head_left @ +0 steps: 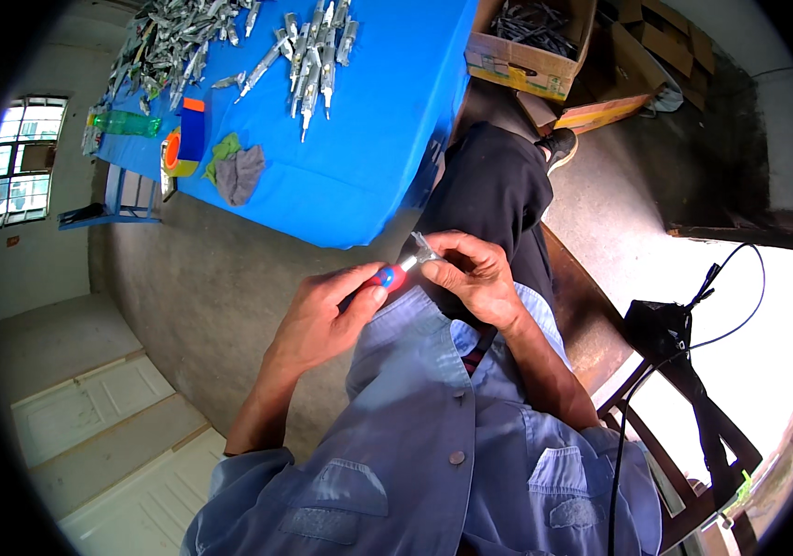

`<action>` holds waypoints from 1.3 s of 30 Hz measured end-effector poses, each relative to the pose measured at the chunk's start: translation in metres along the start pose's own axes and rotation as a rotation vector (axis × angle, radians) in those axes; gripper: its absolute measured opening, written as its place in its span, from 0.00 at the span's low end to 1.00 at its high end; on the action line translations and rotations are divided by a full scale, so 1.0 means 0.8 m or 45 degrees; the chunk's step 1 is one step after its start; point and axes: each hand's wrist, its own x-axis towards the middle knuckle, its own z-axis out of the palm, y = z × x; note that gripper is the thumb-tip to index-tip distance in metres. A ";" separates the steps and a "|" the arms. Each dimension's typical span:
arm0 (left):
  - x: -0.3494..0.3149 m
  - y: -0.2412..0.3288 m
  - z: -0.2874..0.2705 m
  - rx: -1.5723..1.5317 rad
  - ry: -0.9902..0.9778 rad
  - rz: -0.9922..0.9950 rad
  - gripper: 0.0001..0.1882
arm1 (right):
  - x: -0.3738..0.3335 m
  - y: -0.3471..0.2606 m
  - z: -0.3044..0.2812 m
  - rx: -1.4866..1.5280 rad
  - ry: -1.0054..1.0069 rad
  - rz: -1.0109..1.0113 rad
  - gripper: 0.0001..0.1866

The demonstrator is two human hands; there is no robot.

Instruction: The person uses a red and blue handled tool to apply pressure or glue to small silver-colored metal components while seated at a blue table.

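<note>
My left hand [322, 315] is closed around the red-and-blue handle of a screwdriver [391, 277], its shiny metal shaft pointing right and up. At the end of that shaft, my right hand [478, 278] pinches a small silvery metal part [425, 250] between thumb and fingers. The part's far end sticks out above the fingertips, while the rest is covered. Both hands are over my lap, just off the near edge of the blue-covered table [322, 185].
On the table lie a heap of silvery metal parts [178, 42], a smaller cluster of them [313, 60], a green bottle [127, 124], an orange tape roll [172, 151] and a grey cloth [241, 176]. Cardboard boxes [521, 67] stand beyond. A black cable [674, 354] hangs at right.
</note>
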 end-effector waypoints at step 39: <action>0.086 -0.107 -0.067 0.521 0.848 -0.009 0.23 | 0.013 0.006 -0.020 0.439 0.202 0.119 0.25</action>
